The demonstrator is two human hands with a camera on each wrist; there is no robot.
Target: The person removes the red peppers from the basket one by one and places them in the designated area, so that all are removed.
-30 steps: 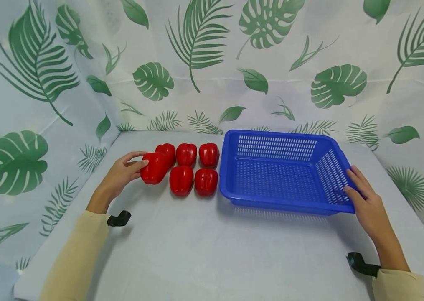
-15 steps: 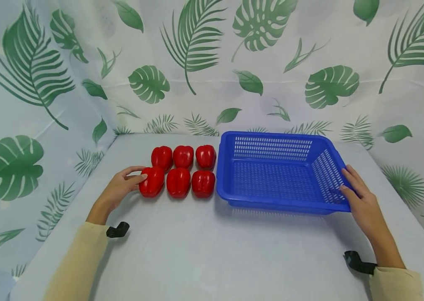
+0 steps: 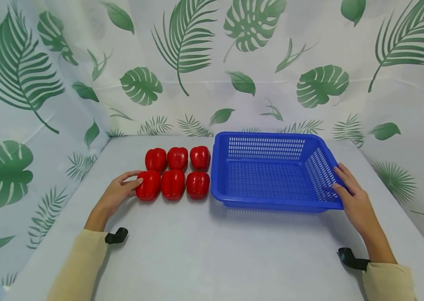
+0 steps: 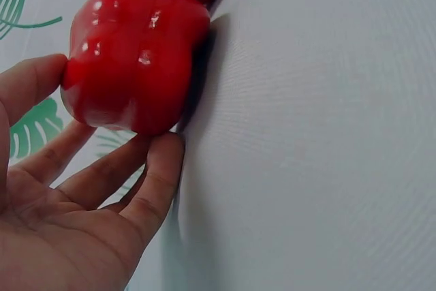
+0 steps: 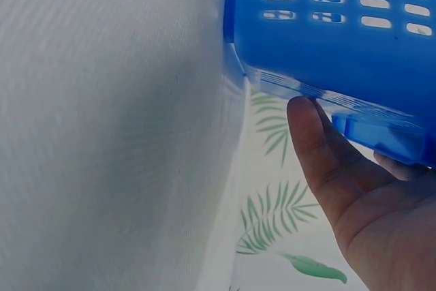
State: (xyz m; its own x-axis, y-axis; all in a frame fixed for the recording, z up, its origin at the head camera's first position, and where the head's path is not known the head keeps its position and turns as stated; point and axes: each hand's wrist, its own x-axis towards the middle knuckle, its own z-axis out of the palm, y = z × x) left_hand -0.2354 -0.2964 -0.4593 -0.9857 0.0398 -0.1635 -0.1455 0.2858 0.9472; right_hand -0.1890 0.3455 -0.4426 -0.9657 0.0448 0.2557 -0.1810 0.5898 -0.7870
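Glossy red bell peppers stand in two rows of three on the white table in the head view. My left hand (image 3: 118,193) is at the front-left bell pepper (image 3: 148,186), thumb on its near side and index finger reaching behind. Up close in the left wrist view, thumb and fingertips touch the sides of that pepper (image 4: 136,59), which sits at the table surface. To the right of the peppers is a blue slotted plastic basket (image 3: 272,203) with nothing in it. My right hand (image 3: 356,202) grips its right rim, thumb over the edge; more fingers reach under the rim in the right wrist view.
Leaf-patterned white cloth (image 3: 196,100) hangs behind the table and along both sides. The white tabletop (image 3: 212,251) stretches in front of the peppers and basket. A black strap piece (image 3: 117,236) sticks out at each wrist.
My left hand has brought the bell pepper down and toward me, from in front of the back row to the left end of the front row. The right hand stays on the basket rim.
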